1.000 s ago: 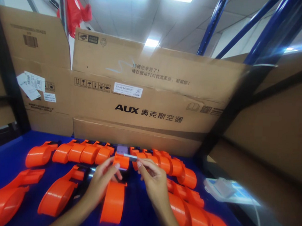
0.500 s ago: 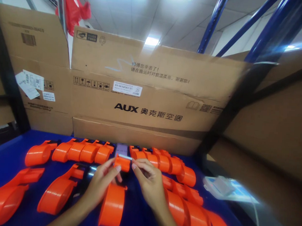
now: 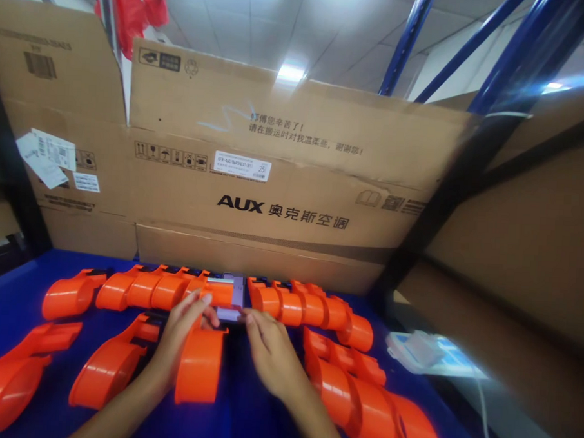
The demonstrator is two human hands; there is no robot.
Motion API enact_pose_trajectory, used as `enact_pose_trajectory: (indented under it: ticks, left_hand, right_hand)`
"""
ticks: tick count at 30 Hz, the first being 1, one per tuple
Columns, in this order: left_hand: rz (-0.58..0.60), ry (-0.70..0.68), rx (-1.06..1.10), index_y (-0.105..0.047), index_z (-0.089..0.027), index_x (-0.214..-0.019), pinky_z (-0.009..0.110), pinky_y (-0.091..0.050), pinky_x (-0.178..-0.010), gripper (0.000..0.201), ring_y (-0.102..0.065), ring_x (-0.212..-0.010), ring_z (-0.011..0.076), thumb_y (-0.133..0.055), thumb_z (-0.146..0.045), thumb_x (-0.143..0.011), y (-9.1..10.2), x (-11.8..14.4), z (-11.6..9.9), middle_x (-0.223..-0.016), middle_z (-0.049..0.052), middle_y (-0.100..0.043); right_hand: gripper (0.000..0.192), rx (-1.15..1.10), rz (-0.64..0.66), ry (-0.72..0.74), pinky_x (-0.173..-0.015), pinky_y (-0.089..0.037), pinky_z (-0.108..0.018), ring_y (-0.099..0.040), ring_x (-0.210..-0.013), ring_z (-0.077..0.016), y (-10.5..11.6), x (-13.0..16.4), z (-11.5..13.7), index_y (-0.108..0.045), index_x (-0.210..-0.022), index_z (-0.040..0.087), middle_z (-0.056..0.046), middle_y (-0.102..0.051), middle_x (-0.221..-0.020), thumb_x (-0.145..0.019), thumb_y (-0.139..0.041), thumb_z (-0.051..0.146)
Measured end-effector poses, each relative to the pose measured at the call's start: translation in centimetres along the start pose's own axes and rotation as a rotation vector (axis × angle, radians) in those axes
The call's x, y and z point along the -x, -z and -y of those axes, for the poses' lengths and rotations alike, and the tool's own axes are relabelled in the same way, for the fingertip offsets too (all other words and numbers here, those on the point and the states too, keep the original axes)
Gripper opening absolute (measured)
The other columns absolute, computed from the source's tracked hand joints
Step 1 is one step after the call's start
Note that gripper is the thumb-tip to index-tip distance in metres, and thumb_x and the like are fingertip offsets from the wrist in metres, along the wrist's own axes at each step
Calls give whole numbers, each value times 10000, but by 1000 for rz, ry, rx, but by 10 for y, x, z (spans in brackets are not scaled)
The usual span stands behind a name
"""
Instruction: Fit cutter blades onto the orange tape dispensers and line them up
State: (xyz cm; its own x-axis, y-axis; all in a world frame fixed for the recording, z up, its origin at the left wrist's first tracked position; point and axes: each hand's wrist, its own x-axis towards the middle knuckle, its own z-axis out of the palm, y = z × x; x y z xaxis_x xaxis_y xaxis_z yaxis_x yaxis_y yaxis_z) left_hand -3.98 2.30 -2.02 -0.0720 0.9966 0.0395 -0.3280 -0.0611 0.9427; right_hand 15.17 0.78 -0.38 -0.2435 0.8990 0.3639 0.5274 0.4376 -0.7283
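Observation:
My left hand (image 3: 188,321) is closed on the handle of an orange plastic part (image 3: 199,367), which has a wide, round body hanging below the fingers. A pale, toothed-looking strip (image 3: 220,280) runs along the top of the handle end. My right hand (image 3: 271,350) is just to the right, its thumb and fingertips pressed together. A thin, dark reddish bit (image 3: 230,311) shows at those fingertips, too blurred to name. Behind the hands lies a flat, phone-like device (image 3: 238,294) with a light screen.
Several similar orange parts stand in a back row (image 3: 167,291), at the right (image 3: 333,389) and at the left (image 3: 108,372) on the blue surface (image 3: 249,424). A cardboard sheet (image 3: 295,148) walls the back. A white power strip (image 3: 422,350) with a cord sits right.
My left hand has moved left with the orange part, turning its handle end away from my right hand. My right fingertips have come off the handle's end and dropped slightly left. The view shifted a little.

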Motion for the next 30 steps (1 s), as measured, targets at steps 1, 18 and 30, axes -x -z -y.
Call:
enact_pose_trajectory:
  ticks: [1,18,30]
  left_hand:
    - [2,8,2,-598,-173,-650,229,-380,-476,405,-537,-453,125,-718,-546,-750,1,-2,0,-550,15,-656]
    - [13,1,-6,-616,-178,-757,227,-408,-533,374,-584,-534,139,-732,-533,-744,-4,3,5,-623,5,-673]
    - [33,4,-32,-609,-183,-788,224,-401,-517,372,-560,-523,128,-725,-535,-759,-3,3,8,-634,4,-667]
  right_hand:
    - [383,53,57,10,-903,-475,-316,-672,-1009,-223,-1,1,2,-697,-1093,201,-89,-733,-1028,-1042,-371,396]
    - [296,488,190,-118,-658,-394,-255,-675,-774,-192,9,3,-5,-651,-924,166,-85,-715,-858,-1009,-371,209]
    - [380,596,151,-158,-896,-466,-306,-668,-1076,-260,7,5,-15,-689,-1169,202,-136,-722,-1152,-878,-492,58]
